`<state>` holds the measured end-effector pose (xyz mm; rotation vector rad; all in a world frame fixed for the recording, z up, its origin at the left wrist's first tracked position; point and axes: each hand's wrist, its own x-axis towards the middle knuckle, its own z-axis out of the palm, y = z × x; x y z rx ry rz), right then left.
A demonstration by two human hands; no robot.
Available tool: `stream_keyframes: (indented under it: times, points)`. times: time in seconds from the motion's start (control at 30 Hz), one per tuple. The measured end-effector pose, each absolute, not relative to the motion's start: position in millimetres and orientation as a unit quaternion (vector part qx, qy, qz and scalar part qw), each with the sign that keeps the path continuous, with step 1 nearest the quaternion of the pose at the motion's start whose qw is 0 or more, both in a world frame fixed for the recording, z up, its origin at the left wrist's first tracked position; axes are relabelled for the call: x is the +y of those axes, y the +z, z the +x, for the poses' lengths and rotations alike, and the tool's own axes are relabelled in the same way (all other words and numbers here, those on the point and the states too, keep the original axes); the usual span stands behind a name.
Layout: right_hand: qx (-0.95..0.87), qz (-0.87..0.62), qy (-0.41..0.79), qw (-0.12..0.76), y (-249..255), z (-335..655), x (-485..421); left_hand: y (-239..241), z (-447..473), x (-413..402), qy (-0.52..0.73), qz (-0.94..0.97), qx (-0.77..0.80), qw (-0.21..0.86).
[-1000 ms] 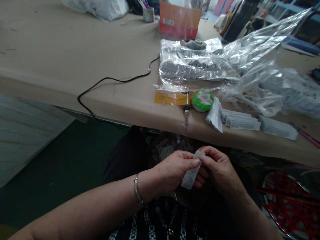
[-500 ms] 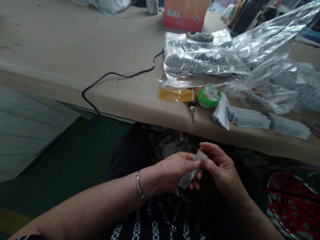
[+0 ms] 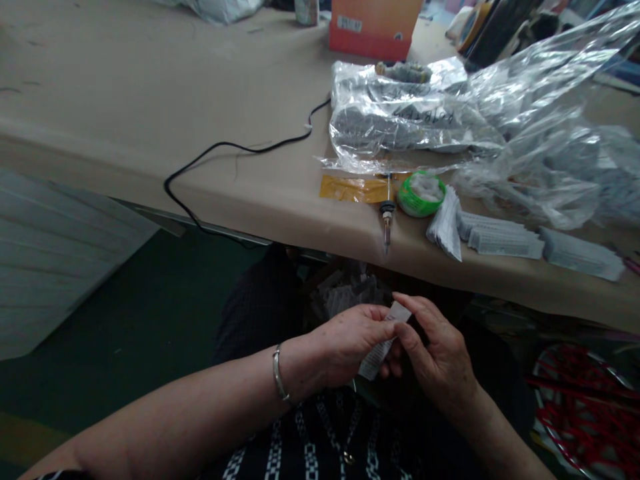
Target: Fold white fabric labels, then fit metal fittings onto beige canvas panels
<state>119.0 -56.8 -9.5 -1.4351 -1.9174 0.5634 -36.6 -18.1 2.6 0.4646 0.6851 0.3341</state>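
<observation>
Left hand (image 3: 350, 340) pinches printed strip (image 3: 377, 355), long axis slanting up-right; right hand (image 3: 443, 353), half-open, at upper end.

The paper strip (image 3: 373, 359) is unreadable; the orange box (image 3: 375, 32), cropped above.

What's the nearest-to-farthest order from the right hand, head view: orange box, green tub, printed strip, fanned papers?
From the right hand:
1. Printed strip: at its fingertips, in the left hand.
2. Fanned papers: front table edge.
3. Green tub: just behind, left of the papers.
4. Orange box: farthest, beyond the plastic.
</observation>
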Motion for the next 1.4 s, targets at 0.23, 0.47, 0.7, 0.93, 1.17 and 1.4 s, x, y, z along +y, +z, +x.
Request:
stream_keyframes:
  times: [0.23, 0.47, 0.7, 0.93, 1.17, 1.4]
  points:
    - [-0.617, -0.561, 0.386, 0.394, -11, 125, -53, 4, -40, -17, 0.172, 0.235, 0.304, 0.907]
    - [-0.462, -0.334, 0.762, 0.307, -17, 134, -40, 4, -43, -19, 0.117, 0.267, 0.242, 0.926]
    - [-0.457, -0.327, 0.752, 0.345, -19, 128, -33, 1, -45, -23, 0.110, 0.283, 0.253, 0.919]
    - [-0.437, -0.446, 0.654, 0.427, -19, 121, -42, 7, -47, -18, 0.189, 0.263, 0.290, 0.900]
    - [-0.380, -0.502, 0.626, 0.460, -13, 102, -40, 9, -46, -17, 0.254, 0.334, 0.375, 0.827]
    - [-0.405, -0.504, 0.593, 0.480, -4, 94, -24, 3, -48, -13, 0.290, 0.430, 0.399, 0.756]
